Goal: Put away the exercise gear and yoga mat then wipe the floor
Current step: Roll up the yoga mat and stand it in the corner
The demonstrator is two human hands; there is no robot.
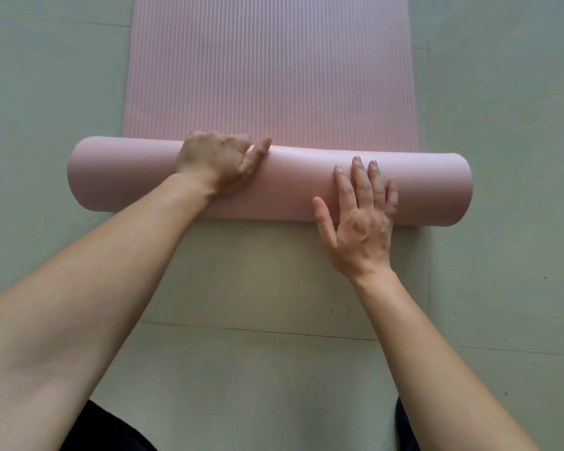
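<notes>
A pink yoga mat (271, 70) lies on the floor, its near end rolled into a thick cylinder (287, 187) across the middle of the view. The flat ribbed part stretches away to the top edge. My left hand (220, 161) rests on top of the roll left of centre, fingers curled over its far side. My right hand (360, 216) lies flat on the roll's near side to the right, fingers spread and pointing away. Both hands press on the roll without enclosing it.
Pale grey-green floor (46, 92) surrounds the mat, with thin tile seams and a few dark specks (331, 310) near my right forearm. My dark-clothed knees (111, 431) show at the bottom edge.
</notes>
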